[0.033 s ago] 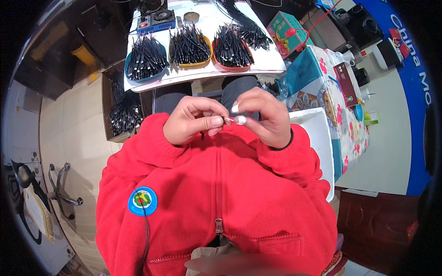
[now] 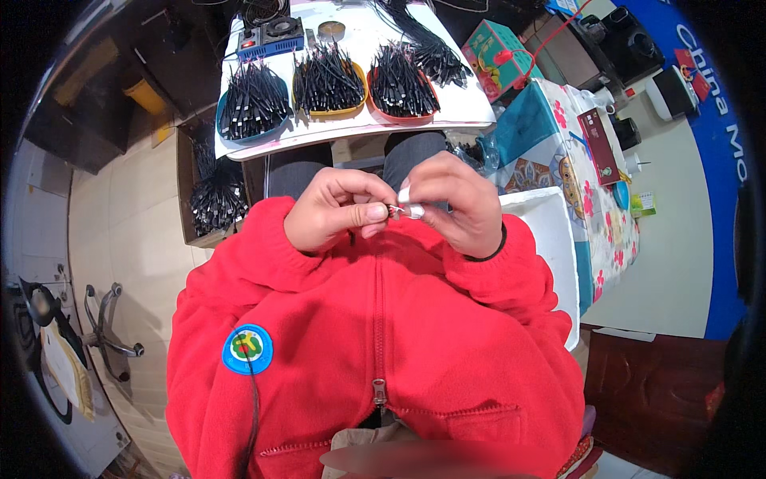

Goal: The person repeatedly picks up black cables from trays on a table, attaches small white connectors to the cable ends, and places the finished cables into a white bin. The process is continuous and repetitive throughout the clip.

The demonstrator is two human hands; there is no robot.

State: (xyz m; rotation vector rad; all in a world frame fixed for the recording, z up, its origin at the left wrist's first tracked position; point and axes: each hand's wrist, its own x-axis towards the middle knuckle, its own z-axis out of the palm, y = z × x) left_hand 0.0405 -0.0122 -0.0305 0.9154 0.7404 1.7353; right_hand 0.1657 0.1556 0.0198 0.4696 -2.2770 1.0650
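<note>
- Out beyond the left grip (image 2: 331, 209), a boxy blue device (image 2: 279, 38) sits on the white counter (image 2: 465, 105)!
- Right beside it, a round tin (image 2: 331, 30).
- Past the right grip (image 2: 455, 203), a green-topped box (image 2: 488, 38), ahead and to its right.
- Just right of that grip, a white open container (image 2: 566, 231).
- Farther right, here's flowered cloth (image 2: 588, 188), a dark red box (image 2: 600, 144) lying over it.
- Way out left, low on the floor (image 2: 144, 263), a wheeled chair base (image 2: 109, 343).
</note>
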